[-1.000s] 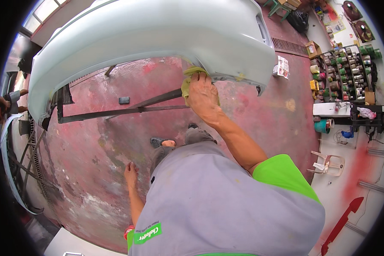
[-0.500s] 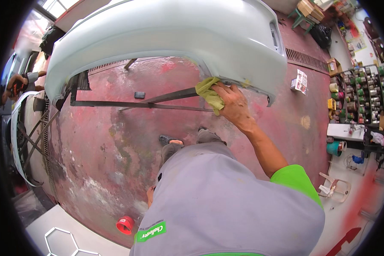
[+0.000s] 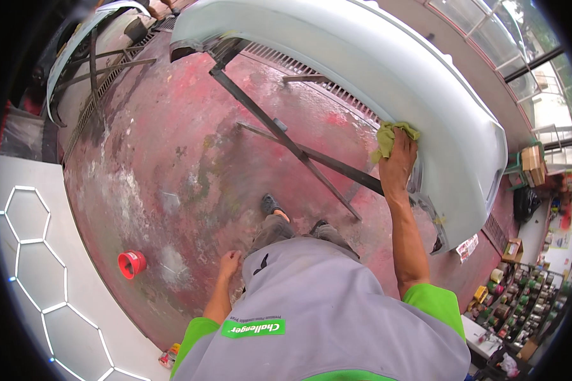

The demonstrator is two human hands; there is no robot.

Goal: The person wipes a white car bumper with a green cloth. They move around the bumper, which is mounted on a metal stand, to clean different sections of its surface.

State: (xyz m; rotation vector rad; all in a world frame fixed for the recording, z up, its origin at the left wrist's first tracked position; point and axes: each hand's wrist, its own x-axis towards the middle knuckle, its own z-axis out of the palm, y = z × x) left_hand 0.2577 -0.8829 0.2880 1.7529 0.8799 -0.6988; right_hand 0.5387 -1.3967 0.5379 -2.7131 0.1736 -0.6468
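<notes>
A pale blue-grey car bumper [image 3: 337, 70] stretches across the far side, resting on a dark metal stand [image 3: 267, 124]. My right hand [image 3: 398, 162] presses a yellow-green cloth [image 3: 391, 138] against the bumper's lower edge, towards its right end. The fingers are closed over the cloth, and part of it shows beyond them. My left hand [image 3: 230, 263] hangs low beside my body, its fingers curled, with nothing visible in them.
A red bucket [image 3: 132, 264] stands on the stained red floor at left. Floor grating [image 3: 311, 73] runs behind the stand. Another car panel [image 3: 67, 54] rests on a stand at far left. Shelves of cans [image 3: 521, 305] line the right side, near cardboard boxes [image 3: 532, 164].
My view has swung to the right. My right hand and the cloth have moved left along the bumper's lower edge. My left hand has come further into view.
</notes>
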